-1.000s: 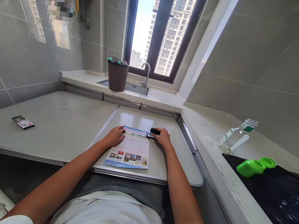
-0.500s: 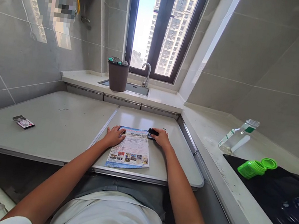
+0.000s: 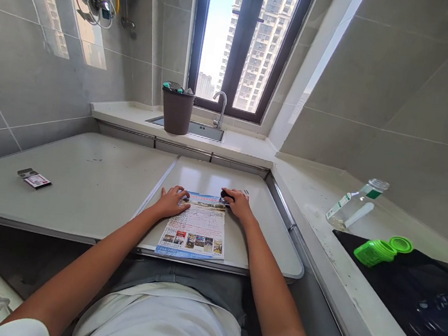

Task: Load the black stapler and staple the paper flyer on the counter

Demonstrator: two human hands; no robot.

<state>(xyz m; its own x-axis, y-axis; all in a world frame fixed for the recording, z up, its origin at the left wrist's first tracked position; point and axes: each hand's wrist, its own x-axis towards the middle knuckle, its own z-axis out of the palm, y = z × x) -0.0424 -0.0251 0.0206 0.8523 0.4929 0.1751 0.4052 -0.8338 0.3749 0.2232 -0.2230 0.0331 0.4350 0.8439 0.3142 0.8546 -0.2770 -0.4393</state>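
Observation:
A printed leaflet [image 3: 196, 225] with blue borders and a row of small photos lies flat on the light folding table [image 3: 93, 177] in front of me. My left hand [image 3: 170, 203] rests on its upper left edge, fingers spread and pressing down. At the upper right corner of the leaflet, my right hand [image 3: 239, 202] is wrapped over a small black stapler [image 3: 225, 194]. Most of the stapler is hidden under the fingers, and its front end sits over the paper's edge. Just beyond the right hand lie small staple strips [image 3: 246, 192].
A small opened staple box [image 3: 35, 179] lies on the table's left half. Behind the table, a brown bin [image 3: 177, 110] stands by the sink [image 3: 208, 132]. The right counter holds a glass bottle [image 3: 354, 206], a green container [image 3: 376, 252] and a dark blue bottle [image 3: 445, 310].
The right hand has closed further over the stapler, which shows less now. The leaflet's lower edge lies flatter and slightly nearer me. The left hand has shifted slightly, its fingers more bent.

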